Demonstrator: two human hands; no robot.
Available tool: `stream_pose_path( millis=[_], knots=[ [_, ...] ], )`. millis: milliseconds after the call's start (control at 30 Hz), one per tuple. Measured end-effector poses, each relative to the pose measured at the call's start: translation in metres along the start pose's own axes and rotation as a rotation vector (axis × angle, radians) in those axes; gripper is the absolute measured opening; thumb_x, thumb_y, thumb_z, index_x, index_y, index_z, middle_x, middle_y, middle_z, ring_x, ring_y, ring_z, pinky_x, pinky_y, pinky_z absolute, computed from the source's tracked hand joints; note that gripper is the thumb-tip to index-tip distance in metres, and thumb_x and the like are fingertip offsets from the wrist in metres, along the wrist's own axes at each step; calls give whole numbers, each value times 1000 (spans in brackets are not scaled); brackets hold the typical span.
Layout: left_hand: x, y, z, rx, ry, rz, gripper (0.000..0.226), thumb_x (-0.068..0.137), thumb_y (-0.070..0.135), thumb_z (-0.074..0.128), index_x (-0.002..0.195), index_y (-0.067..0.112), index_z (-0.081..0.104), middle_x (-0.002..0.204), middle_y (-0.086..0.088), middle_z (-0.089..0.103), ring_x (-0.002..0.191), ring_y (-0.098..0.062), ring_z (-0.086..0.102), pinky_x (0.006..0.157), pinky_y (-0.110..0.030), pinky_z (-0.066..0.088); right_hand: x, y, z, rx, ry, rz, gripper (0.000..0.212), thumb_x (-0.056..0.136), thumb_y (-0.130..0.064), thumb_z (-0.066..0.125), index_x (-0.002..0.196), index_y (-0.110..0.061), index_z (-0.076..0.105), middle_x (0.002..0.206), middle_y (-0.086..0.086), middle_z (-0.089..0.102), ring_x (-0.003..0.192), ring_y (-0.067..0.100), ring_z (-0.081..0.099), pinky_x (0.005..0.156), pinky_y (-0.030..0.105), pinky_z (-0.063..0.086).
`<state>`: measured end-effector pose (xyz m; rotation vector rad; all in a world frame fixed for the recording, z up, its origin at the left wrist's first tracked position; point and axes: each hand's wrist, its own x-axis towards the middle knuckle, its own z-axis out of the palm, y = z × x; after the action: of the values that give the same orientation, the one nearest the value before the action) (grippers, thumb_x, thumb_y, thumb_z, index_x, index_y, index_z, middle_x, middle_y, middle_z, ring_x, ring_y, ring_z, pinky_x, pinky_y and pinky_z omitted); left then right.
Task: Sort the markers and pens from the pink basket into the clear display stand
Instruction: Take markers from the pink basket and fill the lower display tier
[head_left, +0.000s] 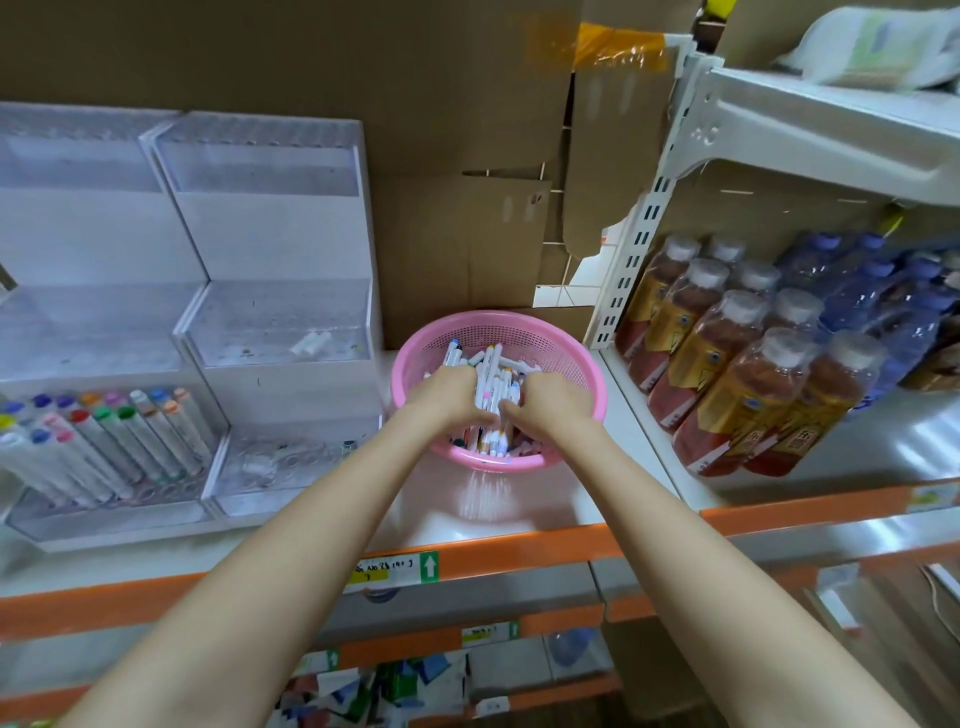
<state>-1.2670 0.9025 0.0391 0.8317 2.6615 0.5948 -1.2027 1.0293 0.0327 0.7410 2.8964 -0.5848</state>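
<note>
Bare forearms run from the near edge up to the round pink plastic mesh basket (584, 364), which sits on the white shelf w/ orange lip (519, 556). Left hand (454, 389) & right hand (558, 400) are both down in the heap of white-barrelled markers and pens (491, 371), fingers curled inward round a bundle between them. Fingertips are hidden in the pile, so the exact pinch can't be told. Just left of the basket stands the clear tiered acrylic display stand (270, 234). Its left section holds near rows of colour-capped markers (109, 436). The right section's near slots look unfilled, w/ one lone white item (311, 343) on the mid tier. Judgement: early stage, i.e. basket is well stocked & most sorting is left. Bottled drinks (727, 374) stand on the right.
</note>
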Motion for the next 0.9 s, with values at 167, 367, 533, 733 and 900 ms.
stream_pose_path(
  millis=[167, 367, 533, 733, 900],
  knots=[
    [1, 2, 1, -72, 17, -42, 30, 86, 24, 64, 108, 3, 62, 110, -16, 64, 105, -32, 59, 84, -35, 48, -13, -6, -15, -46, -11, -80, 39, 97, -27, 49, 62, -25, 32, 71, -2, 42, 79, 17, 44, 71, 31, 37],
    [4, 1, 1, -241, 128, -75, 25, 90, 11, 55, 113, 5, 62, 113, -13, 64, 106, -29, 59, 85, -30, 46, 0, -4, -11, 134, 40, -148, 24, 97, -16, 50, 74, -23, 43, 91, 4, 52, 84, 19, 47, 80, 33, 43],
    [1, -10, -6, -448, 281, 53, 35, 87, 11, 63, 122, 12, 55, 90, -1, 63, 77, -11, 59, 61, -12, 44, 0, -1, -10, 399, 109, -222, 5, 91, -16, 57, 90, -14, 52, 87, 6, 64, 79, 22, 61, 70, 37, 49],
    [-22, -12, -18, -570, 408, 186, 49, 84, 10, 68, 128, 21, 50, 92, -1, 61, 80, -19, 64, 73, -37, 57, -13, -13, -15, 634, 163, -353, 17, 89, -9, 60, 104, -17, 57, 88, -4, 63, 83, 15, 63, 73, 36, 55],
    [-47, -15, -32, -548, 511, 291, 50, 82, 7, 69, 125, 26, 53, 93, 19, 60, 78, -5, 62, 72, -37, 58, -28, -32, -19, 733, 250, -433, 21, 87, -11, 66, 107, -12, 60, 92, 0, 67, 85, 15, 66, 67, 32, 58]
  ],
)
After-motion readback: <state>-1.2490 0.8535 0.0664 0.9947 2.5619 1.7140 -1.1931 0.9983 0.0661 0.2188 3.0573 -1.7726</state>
